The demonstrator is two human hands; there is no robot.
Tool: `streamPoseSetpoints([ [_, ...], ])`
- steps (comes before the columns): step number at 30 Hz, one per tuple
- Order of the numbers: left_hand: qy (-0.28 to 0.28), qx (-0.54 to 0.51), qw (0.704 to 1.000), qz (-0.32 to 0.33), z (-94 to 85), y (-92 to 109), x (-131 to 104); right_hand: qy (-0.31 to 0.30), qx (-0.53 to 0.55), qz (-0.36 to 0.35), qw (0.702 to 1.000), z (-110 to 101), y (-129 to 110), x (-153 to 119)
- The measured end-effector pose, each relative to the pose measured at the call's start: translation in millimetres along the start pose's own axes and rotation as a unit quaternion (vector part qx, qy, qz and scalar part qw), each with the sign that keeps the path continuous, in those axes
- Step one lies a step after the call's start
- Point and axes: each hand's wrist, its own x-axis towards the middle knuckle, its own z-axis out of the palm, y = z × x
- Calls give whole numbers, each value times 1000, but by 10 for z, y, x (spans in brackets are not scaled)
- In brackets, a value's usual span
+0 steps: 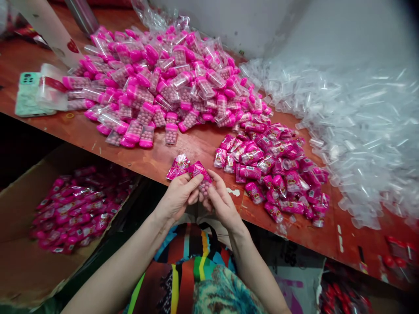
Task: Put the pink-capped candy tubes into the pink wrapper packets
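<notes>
The left hand (178, 192) and right hand (223, 201) pinch a pink-wrapped candy container (204, 176) at the counter's (153, 162) near edge, long axis pointing away from the body, pink balls (204, 189) nearest. Leftward, a cardboard box (16, 277) holds wrapped candy packs (73, 213).

No wording legible. Held packet (198, 168): wrapper print too small to read. Piled pink packets (250, 172): same, some with pale barcode-like patches. Pale surface (303, 264) below table (204, 144): dark marks, unreadable.
</notes>
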Motion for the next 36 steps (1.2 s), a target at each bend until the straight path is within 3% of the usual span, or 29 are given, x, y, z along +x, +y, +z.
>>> streamPoseSetpoints([
  [3,6,11,1000,0,27,-5,3,-38,-14,-13,999,-95,23,-38],
  [7,39,58,997,13,80,-76,-23,-4,-27,-48,998,-144,93,-17],
  [13,63,102,992,31,171,-167,2,27,0,-43,999,-108,202,31],
  [15,58,99,993,31,205,-191,-11,43,17,-32,998,-177,105,33],
  [18,59,103,993,17,201,-229,-94,103,62,-53,991,-426,-230,43],
  [21,64,171,983,-7,85,-248,-196,213,93,-159,960,-678,-550,77],
  [24,97,225,969,-5,-82,-240,-213,273,-48,-175,945,-652,-527,142],
  [26,128,228,965,10,-160,-234,-167,239,-225,-146,933,-470,-330,203],
  [28,138,226,964,25,-193,-239,-100,183,-420,-118,881,-252,-106,269],
  [30,137,229,963,43,-194,-259,-38,186,-544,-83,814,-94,45,326],
  [32,141,232,961,56,-184,-281,1,204,-583,-56,785,-39,94,365],
  [36,160,231,959,33,-170,-285,0,190,-545,-78,813,-131,39,386],
])
